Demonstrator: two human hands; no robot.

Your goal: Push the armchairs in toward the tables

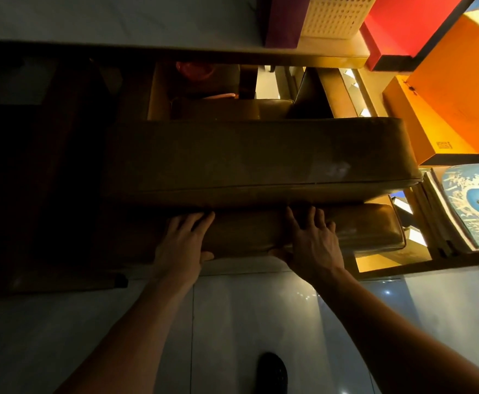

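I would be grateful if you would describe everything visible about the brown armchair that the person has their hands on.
The armchair is upholstered in brown, leather-looking material, scuffed pale near its right end. Seen from above and behind, it shows a broad padded backrest and a rounded lower cushion. The left hand and right hand lie on that cushion, thumbs under its edge. It stands on pale glossy floor, beside orange boxes.

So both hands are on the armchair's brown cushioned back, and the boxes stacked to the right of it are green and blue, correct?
Not quite. The head view shows the left hand and right hand on the armchair, as you say, but the boxes to its right are orange and red, not green and blue.
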